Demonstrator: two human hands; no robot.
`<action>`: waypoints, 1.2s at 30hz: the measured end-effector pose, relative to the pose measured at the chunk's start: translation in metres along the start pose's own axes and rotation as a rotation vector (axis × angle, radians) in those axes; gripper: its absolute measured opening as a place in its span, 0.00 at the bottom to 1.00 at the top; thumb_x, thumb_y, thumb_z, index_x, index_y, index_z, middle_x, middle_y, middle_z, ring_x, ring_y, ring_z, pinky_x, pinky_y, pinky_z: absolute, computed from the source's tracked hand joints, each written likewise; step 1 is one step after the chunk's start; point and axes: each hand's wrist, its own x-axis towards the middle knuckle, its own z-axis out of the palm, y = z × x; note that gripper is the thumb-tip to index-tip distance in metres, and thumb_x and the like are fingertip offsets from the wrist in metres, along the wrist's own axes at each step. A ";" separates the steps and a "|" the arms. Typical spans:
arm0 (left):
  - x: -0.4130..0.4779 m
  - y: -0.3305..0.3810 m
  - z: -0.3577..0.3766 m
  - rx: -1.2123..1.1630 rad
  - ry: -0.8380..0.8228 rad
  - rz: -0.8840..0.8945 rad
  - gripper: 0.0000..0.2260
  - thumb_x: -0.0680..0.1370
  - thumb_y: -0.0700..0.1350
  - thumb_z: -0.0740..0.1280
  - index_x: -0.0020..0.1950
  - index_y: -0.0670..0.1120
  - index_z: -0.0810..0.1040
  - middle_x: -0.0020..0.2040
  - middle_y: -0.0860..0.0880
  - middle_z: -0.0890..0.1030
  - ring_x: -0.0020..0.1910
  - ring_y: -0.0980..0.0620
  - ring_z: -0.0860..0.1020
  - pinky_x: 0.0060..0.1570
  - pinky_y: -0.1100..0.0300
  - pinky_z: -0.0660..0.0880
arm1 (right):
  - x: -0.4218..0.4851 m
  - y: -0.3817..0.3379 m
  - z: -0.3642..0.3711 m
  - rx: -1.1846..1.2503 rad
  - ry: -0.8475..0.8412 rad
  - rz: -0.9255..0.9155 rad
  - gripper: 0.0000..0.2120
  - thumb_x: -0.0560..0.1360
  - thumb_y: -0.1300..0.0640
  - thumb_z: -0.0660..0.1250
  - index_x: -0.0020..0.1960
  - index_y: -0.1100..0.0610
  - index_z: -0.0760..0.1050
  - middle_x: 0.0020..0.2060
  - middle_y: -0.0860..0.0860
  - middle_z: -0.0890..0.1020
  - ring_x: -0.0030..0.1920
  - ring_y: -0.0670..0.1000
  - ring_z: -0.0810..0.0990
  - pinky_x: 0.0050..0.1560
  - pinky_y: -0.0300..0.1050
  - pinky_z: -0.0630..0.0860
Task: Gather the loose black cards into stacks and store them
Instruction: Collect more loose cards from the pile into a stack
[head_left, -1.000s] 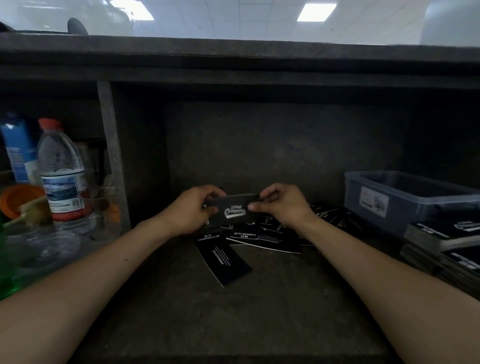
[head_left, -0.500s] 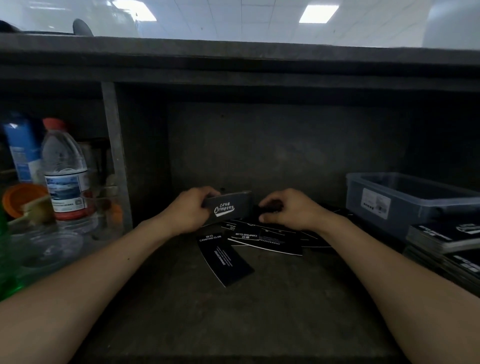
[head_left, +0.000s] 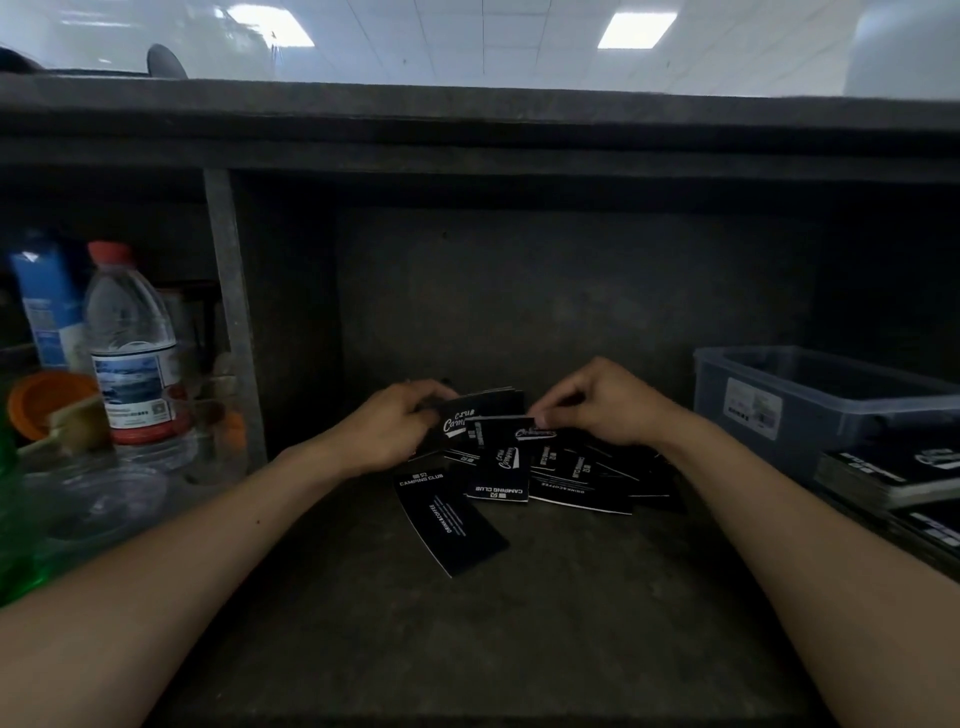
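Dim grey shelf (head_left: 519, 649) runs under a dark ledge in the head view, with bright ceiling panels above. At the back of this bay the left hand (head_left: 395, 431) has its fingers curled round a small stack of black cards (head_left: 483, 408), held upright on edge. Just beside it the right hand (head_left: 608, 405), fingers bent, pinches the top edge of a single card (head_left: 496, 434). Loose cards (head_left: 576, 483) lie overlapping below both hands, and one stray card (head_left: 452, 525) lies nearer the viewer, tilted. A grey plastic bin (head_left: 810, 410) stands to the right, with piled cards (head_left: 893, 473) in front of it. A water bottle (head_left: 130, 353) and an orange cup (head_left: 47, 400) sit in the left bay.
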 end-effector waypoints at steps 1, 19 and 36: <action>0.000 0.001 0.001 -0.030 -0.007 0.008 0.10 0.83 0.43 0.63 0.60 0.53 0.81 0.55 0.53 0.84 0.56 0.54 0.81 0.63 0.51 0.76 | 0.002 0.001 0.004 0.020 0.055 -0.028 0.06 0.72 0.57 0.76 0.48 0.52 0.86 0.41 0.44 0.87 0.43 0.41 0.83 0.52 0.36 0.77; 0.002 -0.006 -0.003 0.103 0.058 -0.049 0.14 0.80 0.36 0.65 0.62 0.47 0.81 0.56 0.49 0.84 0.56 0.53 0.82 0.63 0.52 0.77 | 0.002 -0.011 0.023 -0.161 -0.282 0.179 0.19 0.68 0.52 0.74 0.58 0.39 0.81 0.41 0.47 0.84 0.34 0.46 0.80 0.40 0.42 0.79; -0.011 0.018 -0.003 0.045 -0.086 0.022 0.18 0.75 0.57 0.73 0.63 0.56 0.77 0.55 0.60 0.79 0.54 0.62 0.79 0.53 0.60 0.77 | 0.000 -0.012 0.014 0.124 0.071 0.071 0.09 0.65 0.61 0.81 0.40 0.51 0.85 0.30 0.41 0.83 0.33 0.35 0.78 0.40 0.30 0.71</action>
